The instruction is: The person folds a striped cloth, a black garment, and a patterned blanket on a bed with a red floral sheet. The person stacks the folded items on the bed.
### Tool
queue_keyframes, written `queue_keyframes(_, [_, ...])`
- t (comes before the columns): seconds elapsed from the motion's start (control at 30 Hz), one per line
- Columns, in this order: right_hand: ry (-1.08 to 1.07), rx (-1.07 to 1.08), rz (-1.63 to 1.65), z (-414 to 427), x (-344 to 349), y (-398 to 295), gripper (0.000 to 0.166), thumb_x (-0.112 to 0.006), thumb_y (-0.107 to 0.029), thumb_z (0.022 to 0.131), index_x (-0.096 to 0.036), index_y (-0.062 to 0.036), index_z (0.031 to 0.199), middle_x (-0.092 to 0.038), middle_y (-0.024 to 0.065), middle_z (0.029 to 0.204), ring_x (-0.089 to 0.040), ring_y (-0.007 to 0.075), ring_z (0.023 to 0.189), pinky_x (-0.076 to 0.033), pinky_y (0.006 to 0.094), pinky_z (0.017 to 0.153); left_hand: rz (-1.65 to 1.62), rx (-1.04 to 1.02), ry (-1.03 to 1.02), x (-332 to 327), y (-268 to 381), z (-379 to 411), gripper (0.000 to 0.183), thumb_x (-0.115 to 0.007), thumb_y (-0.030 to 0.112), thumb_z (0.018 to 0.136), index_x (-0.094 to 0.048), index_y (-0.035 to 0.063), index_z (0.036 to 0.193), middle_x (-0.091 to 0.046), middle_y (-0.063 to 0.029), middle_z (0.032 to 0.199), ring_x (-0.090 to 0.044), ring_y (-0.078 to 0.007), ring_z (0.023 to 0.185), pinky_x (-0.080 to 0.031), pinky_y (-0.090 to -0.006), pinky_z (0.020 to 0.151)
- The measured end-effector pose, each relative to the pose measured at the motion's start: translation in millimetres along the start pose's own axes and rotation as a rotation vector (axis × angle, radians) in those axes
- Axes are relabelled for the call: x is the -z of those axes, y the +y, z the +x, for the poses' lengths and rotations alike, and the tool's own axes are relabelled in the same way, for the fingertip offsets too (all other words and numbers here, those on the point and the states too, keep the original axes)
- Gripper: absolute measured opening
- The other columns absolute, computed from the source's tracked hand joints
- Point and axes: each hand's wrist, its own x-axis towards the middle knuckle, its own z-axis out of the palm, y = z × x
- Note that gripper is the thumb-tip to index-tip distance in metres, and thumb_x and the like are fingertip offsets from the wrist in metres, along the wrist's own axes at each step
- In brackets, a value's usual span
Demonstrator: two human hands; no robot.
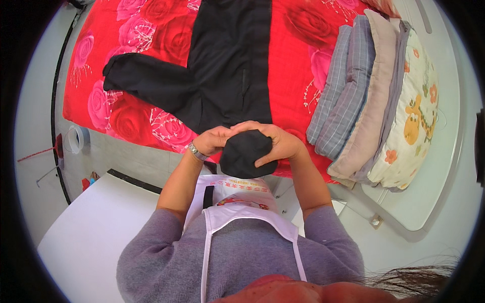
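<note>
A black garment (227,72) lies on a red rose-print bed cover (299,45), one sleeve or leg (151,77) stretched out to the left. A short zip or pocket slit shows on its right part. At the near edge of the bed, both hands hold a rounded bunch of black cloth (246,155). My left hand (216,141) grips its upper left, partly hidden behind it. Around the right side wraps my right hand (282,142), thumb in front and fingers behind the cloth. Whether this bunch joins the garment cannot be told.
Folded grey checked bedding (341,91), a pink quilt (367,102) and a giraffe-print pillow (413,125) stand along the right side, by a pale headboard (447,151). A white bucket (75,139) and a broom (58,146) are at left. A white surface (102,227) lies lower left.
</note>
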Motion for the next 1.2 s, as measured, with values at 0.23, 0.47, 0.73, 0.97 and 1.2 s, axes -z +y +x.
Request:
queue_keyframes(0.23, [0.927,-0.038,0.208,-35,-3,32,0.014,-0.068,-0.001,0.074,-0.062,0.0004,0.087,-0.06,-0.0003,0.09,-0.056,0.0092,0.083,-0.045,0.0237,0.074,-0.019,-0.446,0.369,-8,-3,-40,0.024,-0.054,0.019,0.09,-0.059,-0.0008,0.102,-0.064,-0.0092,0.1,-0.06,-0.0175,0.095,-0.045,-0.0314,0.086])
queue_keyframes(0.47, [1.249,0.171,0.087,-32,-21,45,0.013,-0.058,-0.008,0.087,-0.058,0.0016,0.096,-0.055,-0.0024,0.086,-0.048,0.0057,0.079,-0.04,0.0206,0.072,-0.068,-0.529,0.561,8,-17,-49,0.021,-0.051,0.018,0.092,-0.057,0.0029,0.106,-0.062,-0.0075,0.104,-0.06,-0.0173,0.094,-0.046,-0.0317,0.086])
queue_keyframes(0.73, [1.11,0.174,-0.112,62,56,83,0.048,-0.056,-0.018,0.089,-0.038,0.0037,0.129,-0.053,0.0106,0.114,-0.051,0.0158,0.102,-0.04,0.0274,0.086,-0.132,-0.623,0.847,110,27,30,0.024,-0.044,0.019,0.094,-0.056,0.001,0.105,-0.061,-0.0112,0.105,-0.06,-0.0232,0.095,-0.048,-0.0373,0.088])
queue_keyframes(0.97, [0.836,0.129,-1.16,69,13,85,0.058,-0.065,-0.028,0.076,-0.047,-0.0072,0.127,-0.044,0.0172,0.128,-0.039,0.0348,0.119,-0.028,0.0463,0.099,-0.242,-0.531,0.998,215,25,31,0.022,-0.046,0.014,0.089,-0.059,0.0006,0.102,-0.063,-0.013,0.101,-0.061,-0.0262,0.092,-0.051,-0.04,0.084])
queue_keyframes(1.2, [0.61,0.009,-1.283,102,-13,128,0.057,-0.065,-0.04,0.072,-0.052,-0.021,0.124,-0.043,0.0133,0.131,-0.035,0.0318,0.124,-0.021,0.0537,0.102,-0.208,-0.437,1.021,199,38,36,0.024,-0.049,0.014,0.088,-0.059,-0.0015,0.103,-0.064,-0.0138,0.1,-0.062,-0.0258,0.091,-0.051,-0.0378,0.083])
